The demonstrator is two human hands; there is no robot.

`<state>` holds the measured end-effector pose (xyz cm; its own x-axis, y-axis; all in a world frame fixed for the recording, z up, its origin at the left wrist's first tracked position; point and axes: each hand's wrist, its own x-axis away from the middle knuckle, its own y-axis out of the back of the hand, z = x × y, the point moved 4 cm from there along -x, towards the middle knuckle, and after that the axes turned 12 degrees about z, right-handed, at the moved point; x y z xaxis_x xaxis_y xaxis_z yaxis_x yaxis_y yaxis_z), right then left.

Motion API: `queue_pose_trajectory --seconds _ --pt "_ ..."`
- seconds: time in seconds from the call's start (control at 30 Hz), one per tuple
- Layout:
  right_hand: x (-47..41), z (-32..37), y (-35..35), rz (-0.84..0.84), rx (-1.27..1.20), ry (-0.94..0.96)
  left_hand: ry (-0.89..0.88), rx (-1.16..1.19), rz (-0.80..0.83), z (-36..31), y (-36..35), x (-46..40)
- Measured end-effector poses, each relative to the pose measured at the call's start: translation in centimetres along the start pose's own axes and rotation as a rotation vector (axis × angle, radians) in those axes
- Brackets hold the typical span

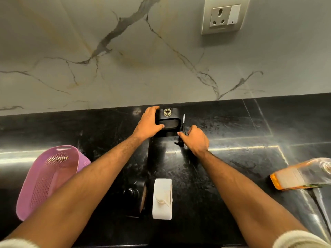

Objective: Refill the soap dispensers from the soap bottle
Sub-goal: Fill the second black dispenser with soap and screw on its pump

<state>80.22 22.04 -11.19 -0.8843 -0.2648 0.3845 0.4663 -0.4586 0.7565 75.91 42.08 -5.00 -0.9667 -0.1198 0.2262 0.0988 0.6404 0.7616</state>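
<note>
A pink perforated basket lies tilted at the left of the glossy black surface. Behind rises a veined marble wall, carrying a white socket with switch at upper right.

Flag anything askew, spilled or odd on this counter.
No spill shows. The black dispenser by the wall stands open, its pump out and pinched by the right hand; the left hand holds the body. The soap bottle at far right looks tilted, though it is blurred. The pink basket also leans.
</note>
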Motion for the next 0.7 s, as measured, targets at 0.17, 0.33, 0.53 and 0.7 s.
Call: queue_pose_trajectory --seconds 0.17,0.33,0.53,0.7 --pt "-0.8 0.2 -0.5 0.004 0.037 -0.055 -0.015 -0.011 0.035 0.7 0.0 -1.0" --pt "-0.9 0.4 -0.6 0.015 0.047 -0.081 -0.024 -0.011 0.034 1.0 0.1 -1.6" --pt "-0.3 -0.2 0.2 0.005 0.020 -0.067 -0.026 0.019 0.048 0.7 -0.2 -1.2" --pt "1.4 -2.2 2.4 -0.001 -0.042 -0.019 -0.058 -0.016 0.063 -0.3 -0.7 -0.1"
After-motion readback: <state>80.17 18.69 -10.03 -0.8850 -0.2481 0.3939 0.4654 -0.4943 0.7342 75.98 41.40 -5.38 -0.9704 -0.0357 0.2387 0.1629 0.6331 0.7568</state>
